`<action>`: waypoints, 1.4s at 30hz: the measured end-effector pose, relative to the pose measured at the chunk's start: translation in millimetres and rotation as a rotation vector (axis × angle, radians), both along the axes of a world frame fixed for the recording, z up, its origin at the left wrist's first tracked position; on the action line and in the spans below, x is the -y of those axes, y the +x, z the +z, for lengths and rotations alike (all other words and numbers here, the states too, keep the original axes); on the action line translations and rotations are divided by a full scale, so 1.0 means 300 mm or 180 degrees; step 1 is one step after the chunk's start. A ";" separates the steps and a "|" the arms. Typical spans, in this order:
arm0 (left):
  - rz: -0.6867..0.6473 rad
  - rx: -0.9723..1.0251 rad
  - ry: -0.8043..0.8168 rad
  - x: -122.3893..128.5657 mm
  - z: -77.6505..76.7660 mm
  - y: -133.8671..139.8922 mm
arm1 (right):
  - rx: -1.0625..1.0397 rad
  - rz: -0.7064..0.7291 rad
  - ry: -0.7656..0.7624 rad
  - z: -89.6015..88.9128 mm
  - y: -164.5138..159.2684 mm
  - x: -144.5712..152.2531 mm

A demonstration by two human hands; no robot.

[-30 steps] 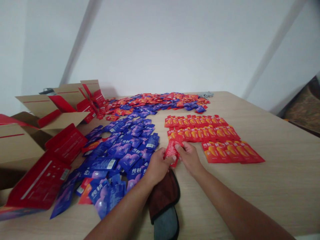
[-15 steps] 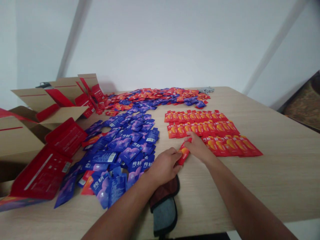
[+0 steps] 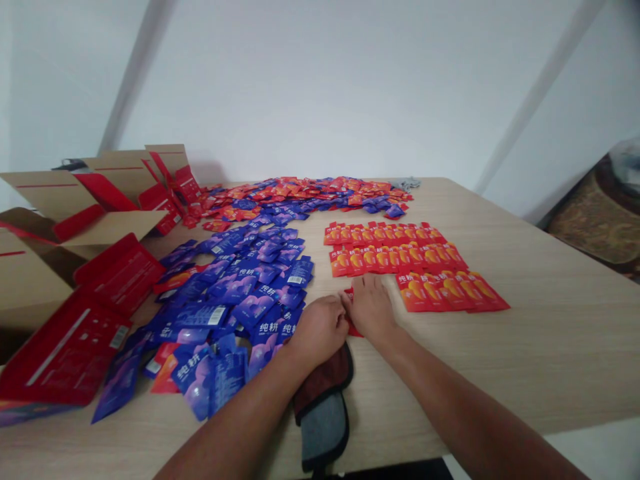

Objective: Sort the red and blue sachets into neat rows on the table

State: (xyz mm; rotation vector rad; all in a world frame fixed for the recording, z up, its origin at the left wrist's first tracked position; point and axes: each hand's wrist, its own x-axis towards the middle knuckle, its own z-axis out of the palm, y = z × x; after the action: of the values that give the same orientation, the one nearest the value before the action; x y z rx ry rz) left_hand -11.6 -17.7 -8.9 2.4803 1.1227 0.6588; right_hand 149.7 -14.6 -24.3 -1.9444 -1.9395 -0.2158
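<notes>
Between my two hands a red sachet (image 3: 355, 330) lies on the table, mostly covered by them. My left hand (image 3: 323, 327) is closed, its fingertips curled at the sachet's left edge. Over the sachet's upper part, my right hand (image 3: 371, 308) bends its fingers down onto it, the thumb close to the left hand. Beyond and to the right are overlapping rows of red sachets with yellow fruit pictures: a far row (image 3: 383, 233), a middle row (image 3: 397, 258) and a shorter near row (image 3: 450, 291). Left of my hands spreads a heap of purple-blue sachets (image 3: 245, 287).
Open red and brown cardboard boxes (image 3: 120, 273) stand along the left side. A mixed pile of red and blue sachets (image 3: 310, 193) runs along the table's far edge. A brown and grey fabric item (image 3: 325, 427) lies under my left wrist near the front edge.
My right hand has moved left and down over the red sachet, close against my left hand. The sachet is now mostly hidden. The view has shifted slightly right.
</notes>
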 end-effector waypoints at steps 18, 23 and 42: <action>0.0230 -0.0243 -0.0108 -0.016 0.009 -0.008 | 0.0168 0.0183 -0.0292 0.012 0.007 0.112; 0.0092 -0.0178 -0.0164 -0.014 0.011 -0.012 | -0.0229 -0.0093 -0.0725 0.044 0.027 0.107; -0.0094 0.0015 -0.0265 -0.016 0.008 -0.014 | -0.0977 -0.0637 -0.0224 0.064 0.377 0.045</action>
State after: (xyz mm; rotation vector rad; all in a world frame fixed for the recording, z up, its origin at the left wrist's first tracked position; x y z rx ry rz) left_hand -15.6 -12.9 -6.6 2.4193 1.0870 0.5969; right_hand 262.7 -28.0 -5.1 -2.0771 -1.5784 0.0952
